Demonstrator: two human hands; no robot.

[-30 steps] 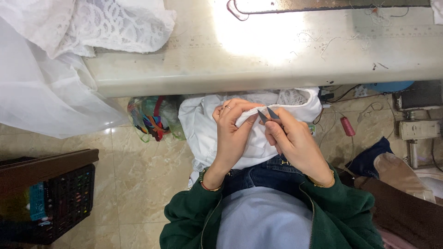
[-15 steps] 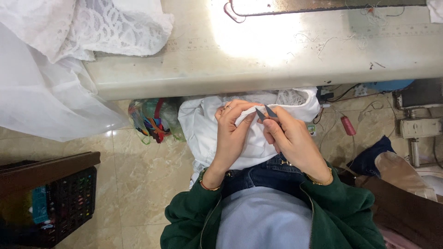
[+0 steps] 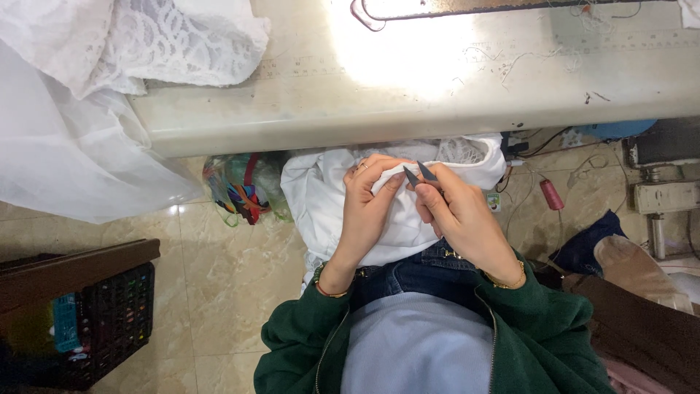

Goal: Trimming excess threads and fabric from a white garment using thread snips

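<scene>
Fingers of the left hand (image 3: 368, 208) are pressed together, pinching a fold of white cloth (image 3: 328, 197) that lies bunched in the lap, below the edge of the pale bench (image 3: 437, 87). The right hand (image 3: 463, 219) has its grip closed around small dark thread snips (image 3: 419, 174), whose two blades stand slightly apart, tips just beside the pinched fold. A black crate (image 3: 102, 321) sits on the tiled floor at lower left, holding a teal object (image 3: 65, 322). White lace fabric (image 3: 160, 44) drapes over the bench's left end.
</scene>
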